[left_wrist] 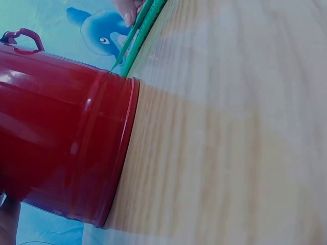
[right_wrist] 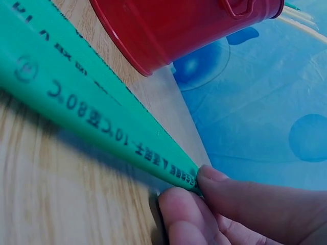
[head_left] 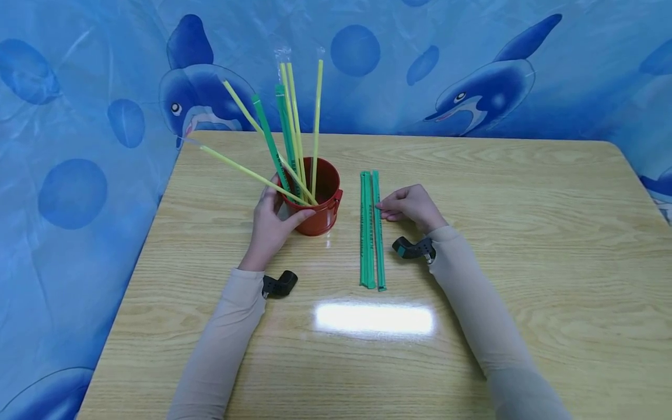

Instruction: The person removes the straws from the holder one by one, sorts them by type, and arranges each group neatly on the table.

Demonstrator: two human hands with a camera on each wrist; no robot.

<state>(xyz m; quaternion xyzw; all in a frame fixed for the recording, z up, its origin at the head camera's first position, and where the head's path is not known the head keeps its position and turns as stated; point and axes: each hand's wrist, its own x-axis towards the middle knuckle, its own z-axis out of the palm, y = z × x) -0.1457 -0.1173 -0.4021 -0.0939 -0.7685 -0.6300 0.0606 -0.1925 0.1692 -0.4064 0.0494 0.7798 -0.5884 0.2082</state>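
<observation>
A small red bucket (head_left: 321, 219) stands upright on the table, holding several yellow straws (head_left: 318, 99) and green paper-wrapped straws (head_left: 269, 133) that lean at different angles. My left hand (head_left: 269, 226) grips its left side, thumb across the front and fingers behind. To the right of the bucket, green-wrapped straws (head_left: 368, 233) lie side by side. My right hand (head_left: 412, 207) pinches the rightmost green straw (head_left: 379, 245) between thumb and fingers. Printed lettering shows along that straw (right_wrist: 92, 117) in the right wrist view. The left wrist view shows the bucket wall (left_wrist: 61, 132) close up.
The wooden table (head_left: 525, 233) reaches well out to the right. Behind and to the left hangs a blue sheet (head_left: 383, 105) with dolphin prints. A bright light reflection (head_left: 374, 318) shows on the tabletop between the forearms.
</observation>
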